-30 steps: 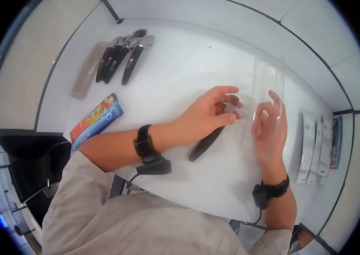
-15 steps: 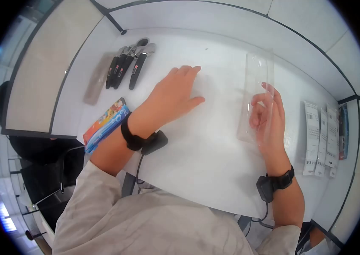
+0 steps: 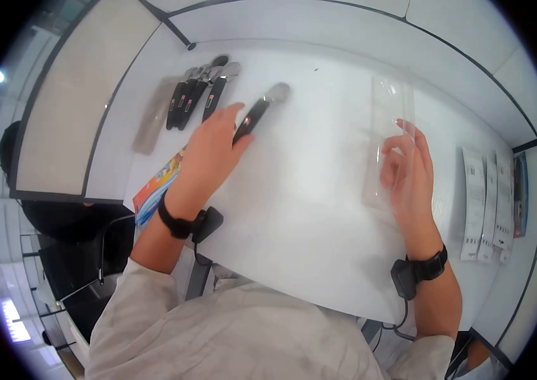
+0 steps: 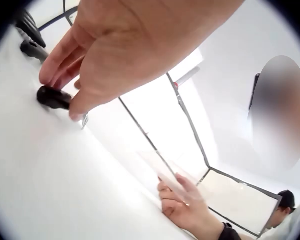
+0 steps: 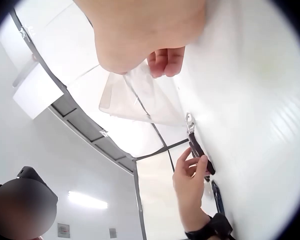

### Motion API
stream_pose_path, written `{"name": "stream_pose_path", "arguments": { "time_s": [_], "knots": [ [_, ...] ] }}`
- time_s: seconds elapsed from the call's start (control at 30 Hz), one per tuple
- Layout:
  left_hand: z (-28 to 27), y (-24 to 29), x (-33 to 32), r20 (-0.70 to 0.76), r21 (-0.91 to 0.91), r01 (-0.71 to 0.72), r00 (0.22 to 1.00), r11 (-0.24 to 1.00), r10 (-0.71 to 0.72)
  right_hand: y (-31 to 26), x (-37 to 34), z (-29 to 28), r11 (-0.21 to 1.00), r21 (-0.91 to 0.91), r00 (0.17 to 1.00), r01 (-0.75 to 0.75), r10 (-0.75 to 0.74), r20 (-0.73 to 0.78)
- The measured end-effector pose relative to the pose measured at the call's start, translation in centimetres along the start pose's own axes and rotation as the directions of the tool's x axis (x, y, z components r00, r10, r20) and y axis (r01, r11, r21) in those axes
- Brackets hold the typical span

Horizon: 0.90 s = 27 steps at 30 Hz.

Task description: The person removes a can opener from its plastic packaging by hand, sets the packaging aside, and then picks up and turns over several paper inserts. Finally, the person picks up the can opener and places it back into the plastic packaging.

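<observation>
My left hand [image 3: 208, 145] pinches the black handle of a kitchen tool [image 3: 254, 119] with a silver rounded head; the head points away and to the right. In the left wrist view, the thumb lies on one side of the handle [image 4: 52, 97] and the fingers on the other. Over the right part of the table, my right hand [image 3: 415, 183] holds a long clear plastic package [image 3: 387, 95], standing up from the fingers. Through the plastic its thumb and curled fingers show. The package [image 5: 125, 102] also hangs below the fingers in the right wrist view.
Several similar black-handled tools [image 3: 183, 104] lie side by side at the back left, beside a brownish translucent tray [image 3: 153, 123]. My left forearm partly covers a colourful box [image 3: 154, 190]. Several white printed packs [image 3: 473, 209] stand along the right wall. Low panels enclose the table.
My left hand has moved left across the table, taking the black-handled tool toward the similar tools at the back left. My right hand stays with the clear package, almost in place.
</observation>
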State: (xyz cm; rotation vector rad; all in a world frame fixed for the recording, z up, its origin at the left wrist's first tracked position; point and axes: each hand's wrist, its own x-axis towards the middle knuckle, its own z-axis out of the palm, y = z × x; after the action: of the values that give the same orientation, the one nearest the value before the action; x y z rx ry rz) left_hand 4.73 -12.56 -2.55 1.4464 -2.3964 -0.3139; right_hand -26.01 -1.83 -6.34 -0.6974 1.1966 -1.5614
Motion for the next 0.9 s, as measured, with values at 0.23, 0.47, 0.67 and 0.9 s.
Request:
{"name": "stream_pose_path", "arguments": {
  "time_s": [0.23,0.47,0.67,0.9],
  "knots": [
    [1.4,-3.2,0.6,-0.109,0.428,-0.108,0.979,0.897,0.17,-0.1,-0.1,0.4,0.999,-0.027,1.0,0.025,-0.025,-0.003],
    [0.2,-4.5,-0.6,0.004,0.329,-0.07,0.997,0.942,0.073,0.2,0.1,-0.3,1.0,-0.012,0.998,0.029,-0.028,0.049],
    [0.1,-5.5,-1.2,-0.004,0.287,-0.032,0.999,0.957,0.035,0.0,0.1,0.3,0.999,-0.032,1.0,-0.006,0.007,0.007],
    [0.4,-6.5,-0.7,-0.014,0.292,0.025,1.0,0.956,-0.021,0.2,0.2,0.0,1.0,-0.027,0.999,0.015,-0.014,0.031]
  ]
}}
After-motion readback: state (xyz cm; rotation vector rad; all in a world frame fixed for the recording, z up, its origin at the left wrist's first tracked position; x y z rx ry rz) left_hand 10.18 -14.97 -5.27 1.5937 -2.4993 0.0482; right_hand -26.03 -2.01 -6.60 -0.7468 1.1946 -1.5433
